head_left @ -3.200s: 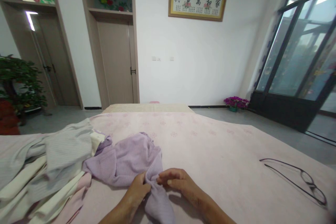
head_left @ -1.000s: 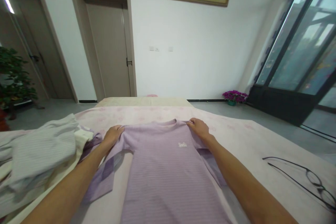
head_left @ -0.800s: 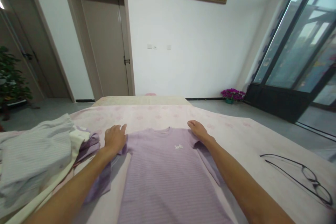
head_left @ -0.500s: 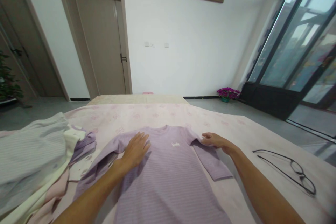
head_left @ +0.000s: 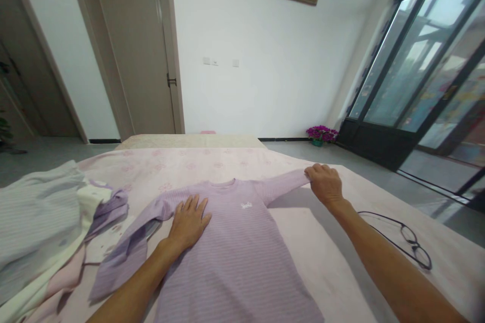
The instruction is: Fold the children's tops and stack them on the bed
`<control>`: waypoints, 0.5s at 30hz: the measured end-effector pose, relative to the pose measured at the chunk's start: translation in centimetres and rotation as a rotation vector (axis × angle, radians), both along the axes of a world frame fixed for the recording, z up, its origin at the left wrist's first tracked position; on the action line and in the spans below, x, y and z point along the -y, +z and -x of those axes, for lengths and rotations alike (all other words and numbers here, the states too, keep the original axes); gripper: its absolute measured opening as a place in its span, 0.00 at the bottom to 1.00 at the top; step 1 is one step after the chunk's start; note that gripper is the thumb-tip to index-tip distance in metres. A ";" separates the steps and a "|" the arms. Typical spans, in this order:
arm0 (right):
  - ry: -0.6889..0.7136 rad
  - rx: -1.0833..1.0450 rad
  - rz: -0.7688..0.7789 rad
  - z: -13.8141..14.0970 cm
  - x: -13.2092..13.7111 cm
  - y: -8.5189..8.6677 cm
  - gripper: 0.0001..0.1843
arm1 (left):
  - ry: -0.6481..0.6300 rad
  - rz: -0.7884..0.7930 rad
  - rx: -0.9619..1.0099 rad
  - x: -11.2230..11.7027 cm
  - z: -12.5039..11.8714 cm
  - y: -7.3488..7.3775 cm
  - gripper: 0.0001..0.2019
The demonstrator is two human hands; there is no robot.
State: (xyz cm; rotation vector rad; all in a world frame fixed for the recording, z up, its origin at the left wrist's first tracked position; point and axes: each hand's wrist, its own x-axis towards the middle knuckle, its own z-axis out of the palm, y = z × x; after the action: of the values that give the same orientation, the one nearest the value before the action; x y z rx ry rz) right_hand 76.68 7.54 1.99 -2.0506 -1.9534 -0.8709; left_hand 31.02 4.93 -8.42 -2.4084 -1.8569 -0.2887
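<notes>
A striped lilac long-sleeved shirt (head_left: 235,252) lies spread on a pink-patterned cloth (head_left: 310,247), its neckline away from me and a small white mark on the chest. My left hand (head_left: 189,224) rests flat on the shirt near the left shoulder, fingers apart. At the right, my right hand (head_left: 326,184) is closed on the cuff of the right sleeve (head_left: 286,185), which is drawn out sideways and raised off the cloth. The left sleeve (head_left: 125,257) lies bent down toward me, partly behind my left forearm.
Several clothes in a pile (head_left: 41,222) lie at the left. Black-framed glasses (head_left: 413,247) rest on the cloth beyond my right forearm. A pot of purple flowers (head_left: 321,135) stands on the floor by the glass door (head_left: 409,81).
My right hand has taken hold of the right sleeve's cuff and pulled it up and outward from its folded-down position. My left hand stays on the shirt. The view has shifted slightly right.
</notes>
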 end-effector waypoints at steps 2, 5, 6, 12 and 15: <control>-0.046 0.024 0.062 -2.1 0.1 -1.3 0.18 | 0.001 -0.005 -0.004 0.0 0.0 -0.1 0.28; -0.175 -0.087 0.277 -4.6 0.5 -5.0 0.20 | -0.001 -0.013 -0.013 -0.1 0.0 -0.2 0.28; -0.231 -0.149 0.293 -5.1 0.6 -6.1 0.21 | -0.002 -0.013 -0.015 -0.1 0.0 -0.3 0.28; -0.185 -0.304 0.119 -1.3 -1.0 -7.3 0.29 | -0.006 -0.027 -0.018 0.0 -0.1 -0.4 0.28; 0.066 -0.408 0.202 4.9 -2.1 -7.0 0.28 | -0.007 -0.032 -0.021 0.1 0.0 -0.3 0.28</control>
State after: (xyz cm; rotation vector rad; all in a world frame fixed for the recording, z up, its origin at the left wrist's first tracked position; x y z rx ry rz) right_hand 71.82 9.60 -4.98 -2.0499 -1.9231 -0.2204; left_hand 31.03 4.85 -8.75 -2.3881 -1.8210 -0.2911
